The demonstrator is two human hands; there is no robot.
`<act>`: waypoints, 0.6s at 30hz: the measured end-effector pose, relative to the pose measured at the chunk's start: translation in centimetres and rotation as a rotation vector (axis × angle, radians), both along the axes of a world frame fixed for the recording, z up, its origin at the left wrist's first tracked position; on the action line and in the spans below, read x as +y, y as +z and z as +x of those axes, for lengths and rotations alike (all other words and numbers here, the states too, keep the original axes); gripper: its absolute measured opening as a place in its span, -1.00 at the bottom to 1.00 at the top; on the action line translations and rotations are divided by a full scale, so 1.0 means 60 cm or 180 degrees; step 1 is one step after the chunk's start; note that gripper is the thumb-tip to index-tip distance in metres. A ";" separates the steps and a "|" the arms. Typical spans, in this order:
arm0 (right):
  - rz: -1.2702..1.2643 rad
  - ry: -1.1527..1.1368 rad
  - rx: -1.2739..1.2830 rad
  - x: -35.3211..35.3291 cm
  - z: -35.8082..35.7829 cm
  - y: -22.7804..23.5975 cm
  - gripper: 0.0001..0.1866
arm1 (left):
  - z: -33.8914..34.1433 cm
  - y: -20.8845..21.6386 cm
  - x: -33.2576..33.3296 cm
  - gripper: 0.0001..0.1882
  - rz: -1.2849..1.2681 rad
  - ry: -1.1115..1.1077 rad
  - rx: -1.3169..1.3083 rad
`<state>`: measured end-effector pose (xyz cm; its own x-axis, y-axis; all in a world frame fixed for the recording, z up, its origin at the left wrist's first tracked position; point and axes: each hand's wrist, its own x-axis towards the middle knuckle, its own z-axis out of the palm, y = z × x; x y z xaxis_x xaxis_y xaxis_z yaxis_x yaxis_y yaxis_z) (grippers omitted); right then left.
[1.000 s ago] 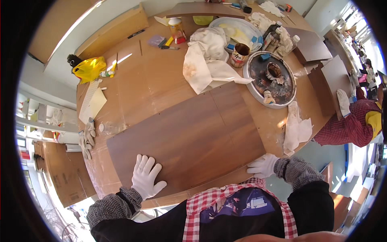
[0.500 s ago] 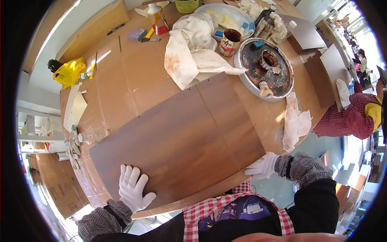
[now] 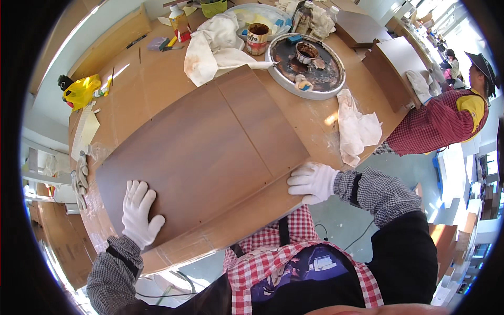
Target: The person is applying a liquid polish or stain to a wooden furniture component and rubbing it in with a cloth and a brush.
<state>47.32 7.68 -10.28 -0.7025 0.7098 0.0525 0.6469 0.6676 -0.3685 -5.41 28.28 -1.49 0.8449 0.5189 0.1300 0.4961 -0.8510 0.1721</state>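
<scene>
A broad brown wooden panel (image 3: 199,152), with a dark line across it near one end, lies flat on the brown-covered table. My left hand (image 3: 139,215), in a white glove, rests open on the panel's near left part, thumb out and fingers extended. My right hand (image 3: 313,182), gloved too, lies with fingers outstretched at the panel's near right corner, by the table's front edge. Neither hand grips anything. Right of the panel lies a stained whitish cloth (image 3: 354,128); a larger white rag (image 3: 202,55) lies along its far side.
Beyond the panel stand a round stained lid (image 3: 328,73) with a small cup (image 3: 306,52), an open can (image 3: 256,41) and bottles (image 3: 303,18). A yellow bag (image 3: 82,92) sits far left. A co-worker (image 3: 441,123) with gloved hands works at brown boards (image 3: 386,76) on the right.
The view has shifted, so the table's contents appear farther left and up. My right hand has moved inward along the near edge. My left hand stays on the panel.
</scene>
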 end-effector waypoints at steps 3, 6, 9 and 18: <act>0.0081 -0.0036 0.0007 0.001 -0.009 0.016 -0.38 | -0.005 0.001 -0.007 -0.37 0.0034 0.0070 0.0005; 0.0092 -0.0142 -0.0236 0.000 -0.018 0.028 -0.36 | -0.009 -0.003 -0.013 -0.37 0.0122 0.0158 -0.0066; 0.0081 -0.0409 -0.0342 -0.013 -0.022 0.032 -0.33 | -0.006 -0.004 -0.019 -0.37 0.0181 0.0333 0.0007; 0.0267 -0.0998 -0.0347 -0.029 -0.052 0.018 -0.31 | -0.005 0.001 -0.027 -0.44 0.0299 0.0756 -0.0016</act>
<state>44.19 5.93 -9.21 -0.4554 0.8885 0.0563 0.8581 0.4549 -0.2381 -5.68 26.67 -1.42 0.6999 0.6882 0.1909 0.6835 -0.7230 0.1006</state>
